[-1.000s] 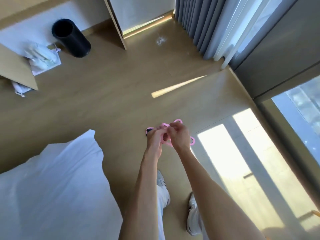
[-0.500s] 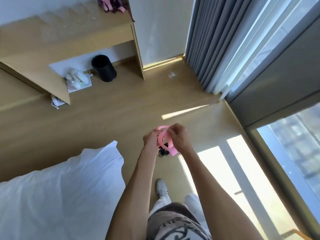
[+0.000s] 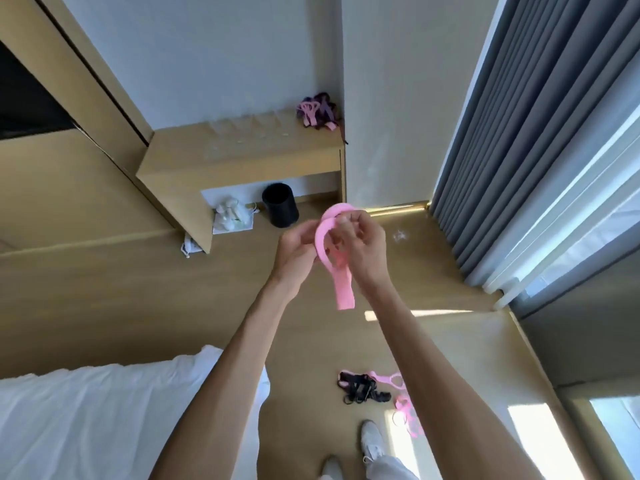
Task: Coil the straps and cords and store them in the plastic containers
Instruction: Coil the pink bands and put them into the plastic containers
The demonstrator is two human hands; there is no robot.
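Both hands raised higher than half second ago, view tilting up to worktop (image 3: 242, 157). Left hand (image 3: 298, 252) and right hand (image 3: 363, 251) pinching pink strap (image 3: 341, 275), looping it bigger now, tail dangling between wrists. More straps (image 3: 374, 389) now showing on floor; another tangle (image 3: 317, 112) sitting on worktop.
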